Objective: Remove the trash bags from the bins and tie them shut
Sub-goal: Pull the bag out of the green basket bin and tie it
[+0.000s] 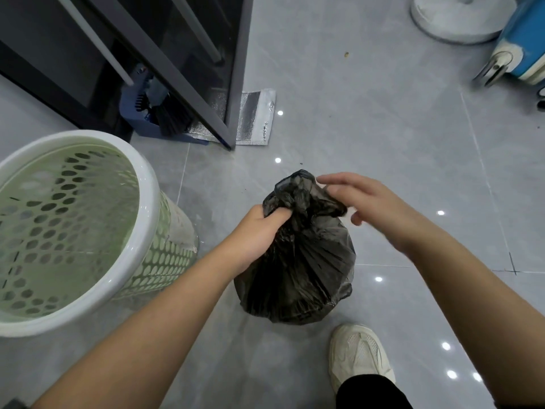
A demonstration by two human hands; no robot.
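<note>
A black trash bag (298,273) stands on the grey tiled floor in the middle of the head view, its neck gathered and twisted into a bunch at the top. My left hand (256,231) grips that gathered neck from the left, fingers curled into the plastic. My right hand (374,208) hovers at the right of the bunch, fingers relaxed and spread, fingertips touching the top of the plastic. A pale green perforated bin (147,208) with a white rim stands at the left, with no bag in it.
A dark metal-framed glass door (206,93) stands open at the back, with a blue dustpan and brush (153,113) behind it and a silver foil pouch (256,119) on the floor. A blue case (522,48) sits top right. My white shoe (359,355) is near the bag.
</note>
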